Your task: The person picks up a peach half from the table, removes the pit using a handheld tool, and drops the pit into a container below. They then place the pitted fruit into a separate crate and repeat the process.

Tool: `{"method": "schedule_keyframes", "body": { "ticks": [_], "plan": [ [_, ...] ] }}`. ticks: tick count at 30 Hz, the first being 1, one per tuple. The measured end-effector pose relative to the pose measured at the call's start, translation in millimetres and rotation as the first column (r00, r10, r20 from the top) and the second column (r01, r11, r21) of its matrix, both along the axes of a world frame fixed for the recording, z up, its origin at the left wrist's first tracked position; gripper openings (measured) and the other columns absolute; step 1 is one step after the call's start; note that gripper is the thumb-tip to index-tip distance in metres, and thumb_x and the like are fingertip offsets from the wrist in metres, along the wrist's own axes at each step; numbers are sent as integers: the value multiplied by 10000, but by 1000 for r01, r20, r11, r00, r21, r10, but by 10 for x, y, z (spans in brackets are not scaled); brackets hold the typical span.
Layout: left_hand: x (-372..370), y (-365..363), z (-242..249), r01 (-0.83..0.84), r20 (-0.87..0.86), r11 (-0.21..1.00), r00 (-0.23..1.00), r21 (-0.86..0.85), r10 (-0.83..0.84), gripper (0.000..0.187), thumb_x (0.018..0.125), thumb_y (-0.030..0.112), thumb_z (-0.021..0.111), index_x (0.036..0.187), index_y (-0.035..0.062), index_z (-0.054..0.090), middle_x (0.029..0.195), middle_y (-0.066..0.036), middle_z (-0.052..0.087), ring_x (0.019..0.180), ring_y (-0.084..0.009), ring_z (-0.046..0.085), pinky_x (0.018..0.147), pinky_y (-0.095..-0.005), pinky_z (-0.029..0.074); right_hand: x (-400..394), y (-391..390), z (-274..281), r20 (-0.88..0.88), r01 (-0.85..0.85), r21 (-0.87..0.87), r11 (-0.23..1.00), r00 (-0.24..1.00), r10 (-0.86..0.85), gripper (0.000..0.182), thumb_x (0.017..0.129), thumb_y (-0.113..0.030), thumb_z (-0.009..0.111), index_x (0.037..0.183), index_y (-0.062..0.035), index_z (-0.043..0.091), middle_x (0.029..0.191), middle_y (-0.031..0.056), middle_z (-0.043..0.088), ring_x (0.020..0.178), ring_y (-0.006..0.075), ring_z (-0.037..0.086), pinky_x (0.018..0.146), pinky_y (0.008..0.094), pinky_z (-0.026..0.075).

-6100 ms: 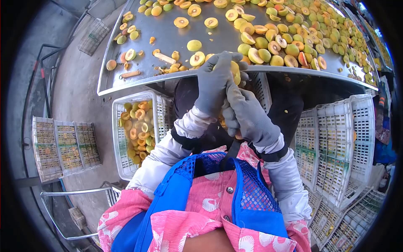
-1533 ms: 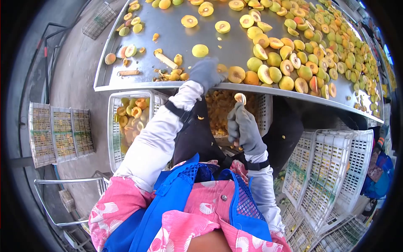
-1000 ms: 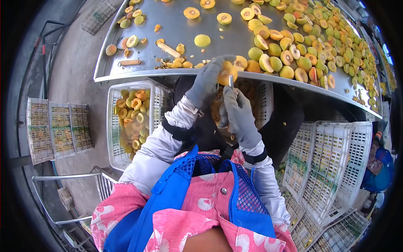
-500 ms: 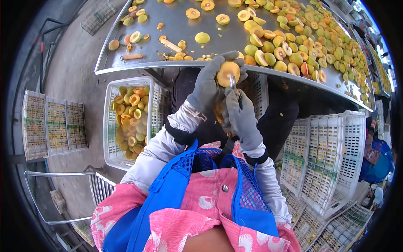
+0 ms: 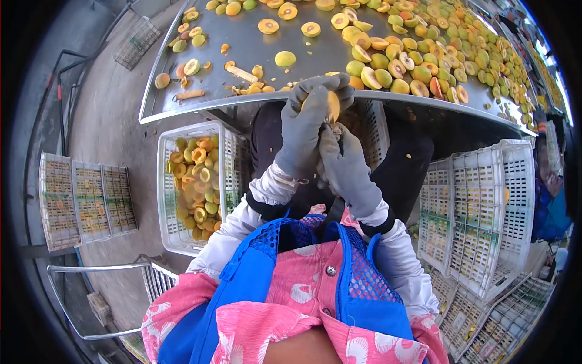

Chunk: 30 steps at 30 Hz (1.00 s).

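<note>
Both of my hands wear grey gloves and meet just below the metal table's (image 5: 230, 54) near edge. My left hand (image 5: 303, 130) is closed around a yellow peach half (image 5: 333, 108), now turned partly side-on, its cut face angled to the right. Below it, my right hand (image 5: 347, 161) grips a small pitting tool, mostly hidden in the fingers. Its metal end (image 5: 328, 121) is at the lower part of the peach; how deep it sits cannot be seen. Cut peach halves (image 5: 379, 60) lie heaped on the table's right side.
A white crate (image 5: 233, 173) of pitted peach halves stands at left, below the table. Another crate (image 5: 377, 130) is partly hidden by my hands. Stacked crates (image 5: 476, 212) stand at right. On the table lie two wooden-handled tools, one a handle (image 5: 190, 94) near the left edge.
The peach half has turned in my left hand from facing me to nearly side-on, and the left fingers have wrapped further over it. The view has shifted slightly.
</note>
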<state>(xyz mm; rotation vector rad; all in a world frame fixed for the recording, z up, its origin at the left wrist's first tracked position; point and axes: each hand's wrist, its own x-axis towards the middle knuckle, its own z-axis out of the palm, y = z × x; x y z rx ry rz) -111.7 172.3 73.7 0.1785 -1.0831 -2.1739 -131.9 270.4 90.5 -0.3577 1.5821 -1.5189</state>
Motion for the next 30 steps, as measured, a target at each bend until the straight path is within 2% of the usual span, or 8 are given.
{"method": "schedule_keyframes", "body": {
  "ticks": [4, 8, 11, 13, 23, 26, 28, 30],
  "plan": [
    [31, -39, 188, 102, 89, 993, 991, -58, -97, 360, 992, 239, 533, 1255, -7, 536, 1151, -126, 640, 966, -177, 639, 857, -322, 538, -20, 22, 69, 72, 43, -52, 998, 997, -39, 215, 1017, -293, 473, 954, -91, 509, 560, -25, 452, 429, 52, 409, 373, 232, 355],
    [95, -222, 315, 307, 273, 952, 915, 6, -297, 325, 989, 252, 537, 1171, -11, 592, 1046, -110, 667, 886, -147, 643, 790, -289, 540, -42, 37, -42, -152, 90, -52, 995, 984, -97, 240, 1007, -307, 507, 907, -91, 541, 567, -36, 458, 429, 47, 407, 370, 229, 346],
    [-21, -118, 175, 104, 477, 994, 875, -26, -79, 349, 1002, 299, 501, 1078, -15, 633, 922, -115, 679, 821, -165, 659, 747, -298, 561, -102, 46, -19, -96, 41, -58, 997, 994, -47, 297, 1012, -366, 477, 880, -105, 526, 555, -45, 432, 413, 51, 376, 362, 233, 332],
    [-5, 8, 118, -96, 335, 980, 930, -174, 150, 335, 1008, 266, 480, 986, -18, 657, 822, -100, 683, 735, -147, 651, 678, -277, 563, -257, 190, 133, 367, -236, -50, 971, 900, 237, 403, 1009, -477, 418, 832, -123, 492, 536, -60, 385, 393, 55, 331, 354, 239, 314],
    [-28, -214, -135, 125, 370, 747, 913, -652, 170, 324, 1006, 223, 461, 966, -30, 659, 870, -115, 685, 797, -147, 645, 680, -268, 536, -335, 235, 40, 558, -305, -126, 944, 765, 321, 510, 986, -592, 355, 840, -109, 431, 561, -70, 287, 409, 40, 237, 351, 216, 229],
    [-43, -192, -138, 200, 355, 824, 935, -531, 2, 376, 1003, 288, 461, 959, -31, 656, 844, -122, 679, 760, -154, 641, 653, -277, 534, -374, 255, -41, 639, -290, -278, 916, 656, 402, 510, 978, -615, 351, 846, -129, 433, 573, -81, 275, 416, 38, 218, 358, 206, 213],
    [-85, -150, -76, 236, 370, 971, 900, 26, -229, 460, 1001, 372, 438, 947, -29, 656, 851, -129, 671, 734, -164, 635, 625, -284, 531, -355, 219, -139, 657, -244, -343, 907, 628, 417, 508, 972, -625, 352, 843, -140, 432, 578, -84, 270, 418, 39, 204, 360, 203, 206],
    [-113, -181, -175, 142, 338, 980, 923, 140, -182, 459, 1001, 385, 432, 969, -23, 638, 856, -128, 664, 723, -173, 625, 630, -288, 531, -339, 159, -212, 667, -188, -409, 893, 606, 433, 506, 967, -634, 353, 839, -151, 431, 582, -87, 265, 419, 39, 190, 362, 201, 198]
  ]
}}
